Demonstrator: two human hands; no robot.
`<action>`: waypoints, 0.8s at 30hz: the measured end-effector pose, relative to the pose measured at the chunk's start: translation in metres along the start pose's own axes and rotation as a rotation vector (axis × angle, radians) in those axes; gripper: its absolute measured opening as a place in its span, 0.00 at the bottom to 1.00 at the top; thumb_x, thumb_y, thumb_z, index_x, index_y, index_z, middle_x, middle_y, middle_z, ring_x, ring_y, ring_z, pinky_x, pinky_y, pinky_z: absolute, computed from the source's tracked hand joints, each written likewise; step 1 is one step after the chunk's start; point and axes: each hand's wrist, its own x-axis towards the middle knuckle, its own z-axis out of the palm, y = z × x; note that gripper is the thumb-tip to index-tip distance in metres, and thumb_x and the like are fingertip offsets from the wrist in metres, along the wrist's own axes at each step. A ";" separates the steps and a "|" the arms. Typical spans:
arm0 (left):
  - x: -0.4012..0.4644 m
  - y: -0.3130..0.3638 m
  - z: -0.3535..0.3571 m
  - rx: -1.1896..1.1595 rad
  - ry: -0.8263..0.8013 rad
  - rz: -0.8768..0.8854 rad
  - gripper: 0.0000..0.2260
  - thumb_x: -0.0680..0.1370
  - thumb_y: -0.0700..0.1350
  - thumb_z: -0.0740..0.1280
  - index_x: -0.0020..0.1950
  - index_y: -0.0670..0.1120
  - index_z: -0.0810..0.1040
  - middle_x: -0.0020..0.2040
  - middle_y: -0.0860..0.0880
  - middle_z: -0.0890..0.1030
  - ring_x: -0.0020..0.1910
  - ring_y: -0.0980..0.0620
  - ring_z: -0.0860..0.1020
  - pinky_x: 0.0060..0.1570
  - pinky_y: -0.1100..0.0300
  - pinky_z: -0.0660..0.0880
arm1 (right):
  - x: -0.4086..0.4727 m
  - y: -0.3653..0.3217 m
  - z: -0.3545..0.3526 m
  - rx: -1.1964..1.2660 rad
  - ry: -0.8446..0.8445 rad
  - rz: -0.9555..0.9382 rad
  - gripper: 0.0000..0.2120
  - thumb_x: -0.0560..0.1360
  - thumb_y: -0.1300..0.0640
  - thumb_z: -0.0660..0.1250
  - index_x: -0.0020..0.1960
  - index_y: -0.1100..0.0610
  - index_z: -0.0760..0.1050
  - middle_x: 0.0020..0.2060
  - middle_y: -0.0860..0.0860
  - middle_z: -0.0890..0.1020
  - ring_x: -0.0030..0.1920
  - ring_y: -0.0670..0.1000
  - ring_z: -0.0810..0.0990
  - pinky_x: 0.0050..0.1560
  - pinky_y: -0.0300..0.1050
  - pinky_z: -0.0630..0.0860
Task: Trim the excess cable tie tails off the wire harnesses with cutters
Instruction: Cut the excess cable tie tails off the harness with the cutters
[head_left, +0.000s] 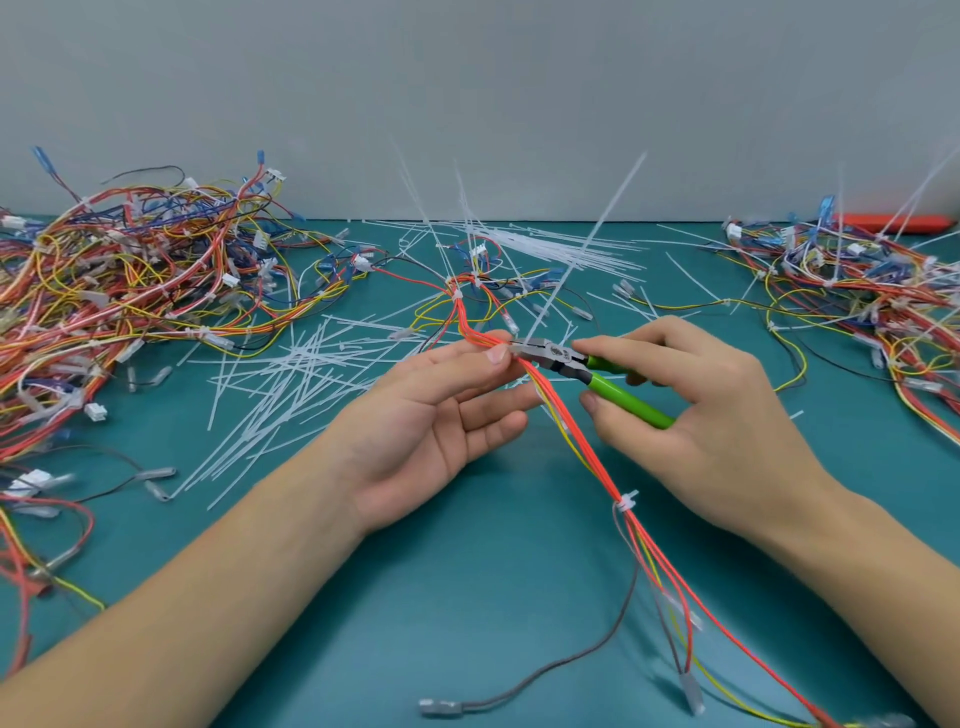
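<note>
My left hand (441, 405) pinches the orange-and-yellow wire harness (566, 415) above the teal desk (467, 597), while my right hand (691, 400) grips the green-handled cutters (576, 364) at a long white cable tie tail (587, 244). Loads of cut white tails (270, 395) are lying around already, but the right-hand harness pile (857, 291) looks untrimmed.

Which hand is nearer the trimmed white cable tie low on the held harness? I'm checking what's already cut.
Right. The right hand, gripping the green cutters, is just up and right of the tie. The left hand, holding the wires, lies farther to its upper left.
</note>
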 end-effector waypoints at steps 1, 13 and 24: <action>0.000 0.000 0.000 -0.001 0.005 0.005 0.05 0.77 0.43 0.71 0.51 0.48 0.85 0.51 0.49 0.86 0.47 0.50 0.86 0.43 0.59 0.82 | 0.000 0.000 0.000 0.022 0.000 0.017 0.18 0.74 0.58 0.78 0.63 0.49 0.84 0.47 0.47 0.81 0.48 0.48 0.79 0.52 0.36 0.72; -0.001 0.001 0.005 0.016 0.097 0.093 0.06 0.72 0.43 0.74 0.49 0.46 0.84 0.48 0.48 0.86 0.50 0.46 0.87 0.43 0.59 0.82 | 0.003 0.008 -0.001 0.223 -0.020 0.209 0.06 0.76 0.51 0.69 0.52 0.45 0.82 0.37 0.40 0.79 0.36 0.43 0.74 0.39 0.29 0.69; 0.000 -0.004 0.009 0.060 0.203 0.154 0.05 0.71 0.40 0.74 0.47 0.45 0.84 0.49 0.44 0.86 0.49 0.45 0.87 0.41 0.59 0.82 | 0.000 0.006 0.001 0.087 -0.188 0.190 0.07 0.77 0.47 0.73 0.55 0.44 0.82 0.45 0.41 0.82 0.48 0.44 0.79 0.47 0.30 0.70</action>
